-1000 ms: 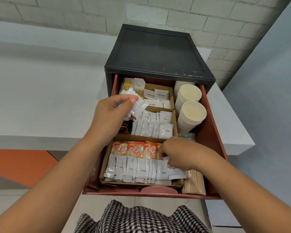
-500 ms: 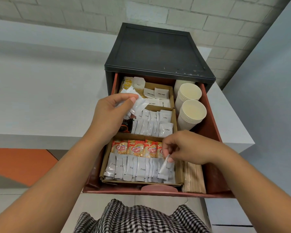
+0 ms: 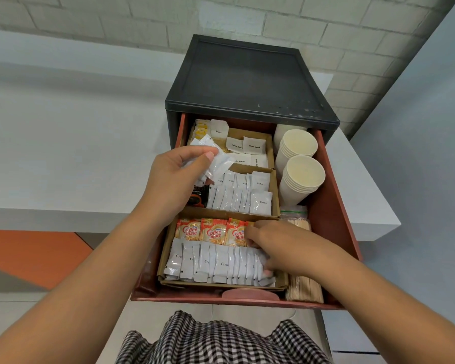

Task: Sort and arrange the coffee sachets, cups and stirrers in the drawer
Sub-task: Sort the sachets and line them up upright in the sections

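The black cabinet top (image 3: pixel 247 80) overhangs the back edge of the open drawer (image 3: pixel 334 206) and the rear cup stack (image 3: pixel 297 143). The left hand (image 3: pixel 174 179), holding white sachets (image 3: pixel 218 164), hangs over the left end of the middle tray (image 3: pixel 275 190); the right hand (image 3: pixel 281 248) rests on the creamer row (image 3: pixel 210 261), covering the right end of the near tray (image 3: pixel 166 248). Bare floor shows right of the front cup stack (image 3: pixel 302 177) and between the sachets in the far tray (image 3: pixel 247 134).

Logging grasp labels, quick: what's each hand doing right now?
Left hand: holds a bunch of white sachets.
Right hand: on the creamer sachets; grip cannot be told.
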Motion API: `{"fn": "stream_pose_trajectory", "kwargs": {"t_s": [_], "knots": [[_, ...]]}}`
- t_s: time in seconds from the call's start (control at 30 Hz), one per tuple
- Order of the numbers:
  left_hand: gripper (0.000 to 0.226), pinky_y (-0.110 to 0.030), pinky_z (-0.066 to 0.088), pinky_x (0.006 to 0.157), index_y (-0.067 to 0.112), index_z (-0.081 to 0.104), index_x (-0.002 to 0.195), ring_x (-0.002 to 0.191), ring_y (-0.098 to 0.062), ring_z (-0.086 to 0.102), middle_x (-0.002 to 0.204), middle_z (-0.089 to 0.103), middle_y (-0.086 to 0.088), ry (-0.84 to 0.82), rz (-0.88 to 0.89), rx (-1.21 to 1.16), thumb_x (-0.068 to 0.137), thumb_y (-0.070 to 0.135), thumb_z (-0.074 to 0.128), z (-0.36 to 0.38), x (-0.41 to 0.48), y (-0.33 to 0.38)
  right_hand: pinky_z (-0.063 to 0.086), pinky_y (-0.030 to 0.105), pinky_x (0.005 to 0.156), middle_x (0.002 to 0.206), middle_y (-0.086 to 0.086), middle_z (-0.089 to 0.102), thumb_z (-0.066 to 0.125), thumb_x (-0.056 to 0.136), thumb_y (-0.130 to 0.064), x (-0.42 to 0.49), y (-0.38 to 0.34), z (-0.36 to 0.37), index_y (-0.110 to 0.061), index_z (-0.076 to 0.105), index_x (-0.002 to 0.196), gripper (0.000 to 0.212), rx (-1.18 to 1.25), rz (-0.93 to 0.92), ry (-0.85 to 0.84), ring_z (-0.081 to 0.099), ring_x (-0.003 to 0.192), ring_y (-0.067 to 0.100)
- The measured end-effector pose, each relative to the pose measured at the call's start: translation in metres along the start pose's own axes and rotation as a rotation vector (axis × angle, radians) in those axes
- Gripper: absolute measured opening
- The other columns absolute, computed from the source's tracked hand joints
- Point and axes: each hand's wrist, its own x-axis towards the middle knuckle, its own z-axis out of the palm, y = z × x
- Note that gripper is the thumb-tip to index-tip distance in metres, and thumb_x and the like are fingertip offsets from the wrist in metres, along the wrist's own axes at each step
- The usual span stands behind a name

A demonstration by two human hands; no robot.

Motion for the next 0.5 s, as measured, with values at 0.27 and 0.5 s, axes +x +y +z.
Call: {"fn": "stream_pose_trajectory", "kwargs": {"t_s": [0.27, 0.5], "knots": [[0.018, -0.04, 0.05, 0.103, 0.044, 0.072, 0.092, 0.105, 0.007, 0.059, 0.094, 0.067, 0.037, -0.002, 0.007, 0.014, 0.094, 0.028, 0.065, -0.0007, 0.0007, -0.0013, 0.037, 0.03, 0.07, 0.114, 0.004, 0.053, 0.08, 0.074, -0.02, 0.011, -0.0087, 0.0018, -0.018, 0.054, 0.118, 0.051, 0.101, -0.043, 0.048, 0.053, 0.101, 0.022], [0.018, -0.038, 0.05, 0.103, 0.043, 0.072, 0.094, 0.11, 0.0, 0.059, 0.097, 0.067, 0.033, -0.008, 0.014, 0.003, 0.094, 0.027, 0.064, -0.0007, 0.0006, -0.0015, 0.036, 0.029, 0.068, 0.098, -0.005, 0.047, 0.083, 0.07, -0.019, 0.0057, -0.0011, -0.002, -0.02, 0.053, 0.111, 0.051, 0.178, -0.026, 0.048, 0.045, 0.089, 0.014]]}}
